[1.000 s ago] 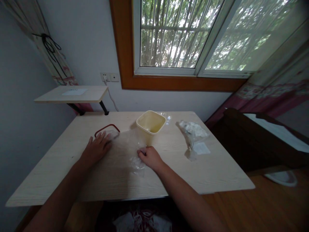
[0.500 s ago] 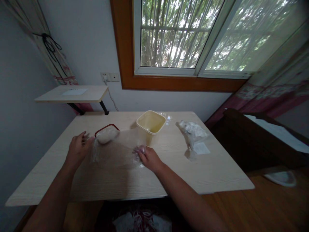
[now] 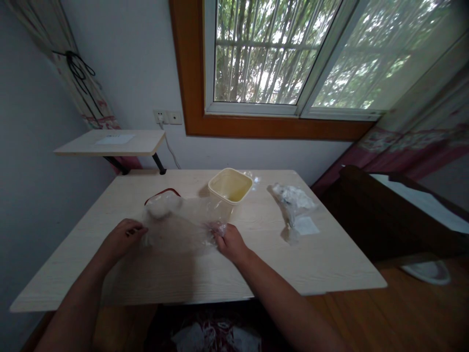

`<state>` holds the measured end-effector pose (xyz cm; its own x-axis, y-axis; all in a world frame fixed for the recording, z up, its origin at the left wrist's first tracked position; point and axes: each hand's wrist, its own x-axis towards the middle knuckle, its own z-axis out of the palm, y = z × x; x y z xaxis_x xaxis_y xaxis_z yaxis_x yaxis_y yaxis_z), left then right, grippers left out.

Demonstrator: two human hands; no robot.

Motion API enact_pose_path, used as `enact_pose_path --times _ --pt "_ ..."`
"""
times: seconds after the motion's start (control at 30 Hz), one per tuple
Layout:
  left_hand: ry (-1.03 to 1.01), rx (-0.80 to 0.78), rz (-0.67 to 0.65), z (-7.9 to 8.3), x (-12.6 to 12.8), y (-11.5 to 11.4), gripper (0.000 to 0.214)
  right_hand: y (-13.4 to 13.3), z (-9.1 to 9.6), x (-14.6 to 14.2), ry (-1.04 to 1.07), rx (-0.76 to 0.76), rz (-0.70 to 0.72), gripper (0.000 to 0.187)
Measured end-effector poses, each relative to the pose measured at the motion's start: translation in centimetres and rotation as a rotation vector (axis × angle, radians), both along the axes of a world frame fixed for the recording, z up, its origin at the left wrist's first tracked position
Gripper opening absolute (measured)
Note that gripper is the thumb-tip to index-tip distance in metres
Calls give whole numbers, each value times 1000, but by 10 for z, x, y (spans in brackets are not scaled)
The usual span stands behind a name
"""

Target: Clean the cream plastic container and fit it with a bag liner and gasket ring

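A clear plastic bag (image 3: 185, 217) is stretched between my two hands above the table. My left hand (image 3: 124, 239) pinches its left edge, with fingers and thumb pressed together. My right hand (image 3: 231, 242) is closed around the bunched right side of the bag. Behind the film on the left lies an item with a dark red rim (image 3: 172, 189) and a whitish, rounded middle; the film partly covers it, and I cannot tell its kind. A pale yellow plastic bin (image 3: 230, 196) stands upright just beyond my right hand, its lower part seen through the film.
On the right of the light wooden table (image 3: 278, 269) lies a crumpled clear bag (image 3: 295, 198) with a white paper (image 3: 307, 225). A small raised shelf (image 3: 113, 142) stands at the back left, under wall sockets (image 3: 167, 117). A window is behind the table.
My left hand has moved down and slightly right, and its spread fingers have closed on the bag's edge. The film now hangs lower on the left. My right hand has barely moved.
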<state>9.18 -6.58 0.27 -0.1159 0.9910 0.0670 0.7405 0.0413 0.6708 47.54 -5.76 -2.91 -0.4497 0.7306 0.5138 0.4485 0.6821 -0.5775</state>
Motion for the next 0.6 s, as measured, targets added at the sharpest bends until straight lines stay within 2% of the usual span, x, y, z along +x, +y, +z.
enact_pose_path --times 0.07,0.13,0.23,0.33,0.5,0.6 --pt "-212 9 100 8 6 -4 46 0 1 0 4 -15 -11 33" --pt "-511 44 193 16 12 -8 39 0 3 0 11 -44 -30 33" --pt "-858 111 220 27 16 -10 33 0 7 1 13 -105 -63 32" --pt "-978 95 232 33 12 -13 32 -1 9 1 49 -127 -97 29" --pt "-1148 -221 202 33 -3 -24 24 -2 6 1 142 -100 -215 25" --pt "-1100 -230 247 29 -4 -23 19 -2 5 2 154 -19 -215 24"
